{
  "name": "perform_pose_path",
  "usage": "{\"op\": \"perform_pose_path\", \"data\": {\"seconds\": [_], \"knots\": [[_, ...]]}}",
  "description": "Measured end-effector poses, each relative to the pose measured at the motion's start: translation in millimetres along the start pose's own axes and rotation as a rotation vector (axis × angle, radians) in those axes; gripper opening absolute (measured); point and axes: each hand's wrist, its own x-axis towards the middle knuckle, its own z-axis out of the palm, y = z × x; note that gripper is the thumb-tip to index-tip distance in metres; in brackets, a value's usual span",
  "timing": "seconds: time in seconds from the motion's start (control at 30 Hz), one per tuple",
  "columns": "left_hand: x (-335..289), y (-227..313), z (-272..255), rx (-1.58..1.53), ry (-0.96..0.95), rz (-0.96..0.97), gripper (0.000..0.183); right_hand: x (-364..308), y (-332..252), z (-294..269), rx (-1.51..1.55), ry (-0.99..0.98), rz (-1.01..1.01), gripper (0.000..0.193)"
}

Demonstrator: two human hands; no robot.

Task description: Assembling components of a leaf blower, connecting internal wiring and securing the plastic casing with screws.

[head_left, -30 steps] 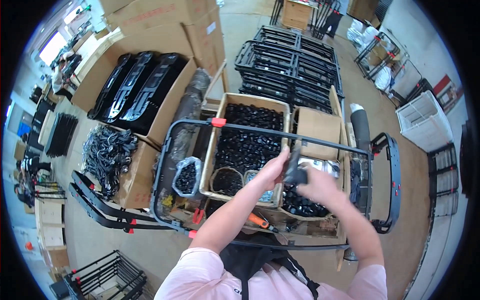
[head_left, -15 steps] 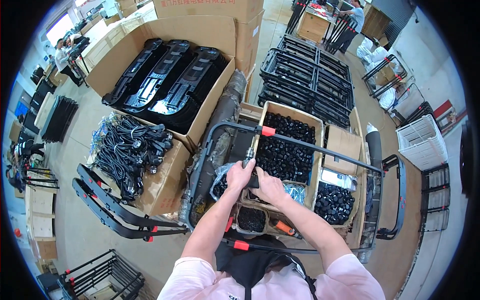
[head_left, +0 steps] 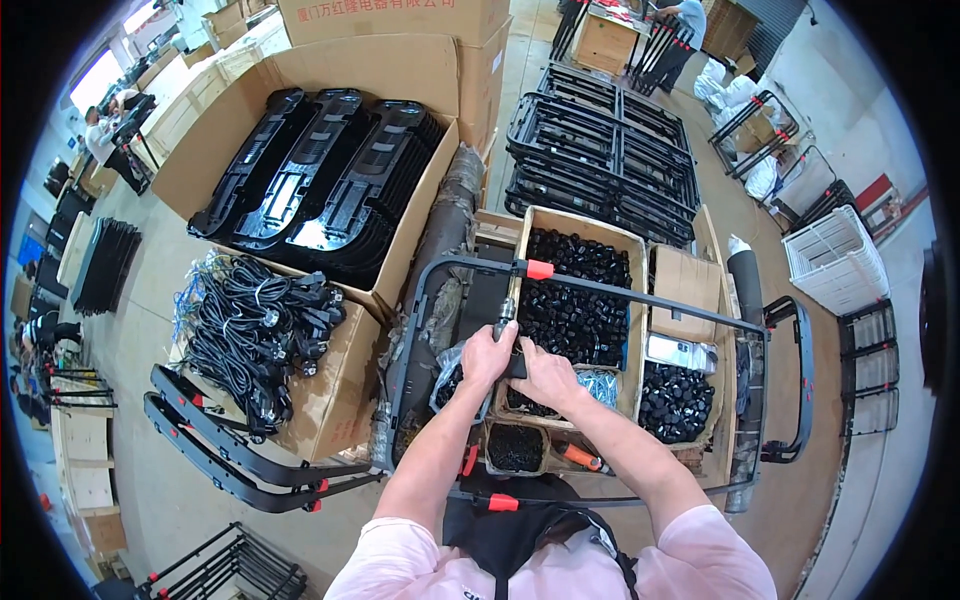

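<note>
Workshop floor (head_left: 150,350), left hand (head_left: 487,357), right hand (head_left: 550,380), both on tool (head_left: 516,366) — shifted leftward

One view: left head-worn fisheye camera, facing down and forward from head height. The bare hands (head_left: 487,357) lie near, at centre; a white slatted plastic crate (head_left: 838,258) stands farther off, toward the right rim.
</note>
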Motion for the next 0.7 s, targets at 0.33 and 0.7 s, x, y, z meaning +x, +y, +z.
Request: {"op": "perform_pose_path", "data": {"seconds": [0.33,0.7], "knots": [[9.9,-1.4,10.8,0.018,0.013,-0.004,0.066,5.5,-0.4,-8.4,0.025,0.015,0.006,0.084],[13.8,22.4,17.1,0.247,-0.027,0.024,0.067,12.6,28.1,3.7,0.097,0.091,-0.024,0.093]]}}
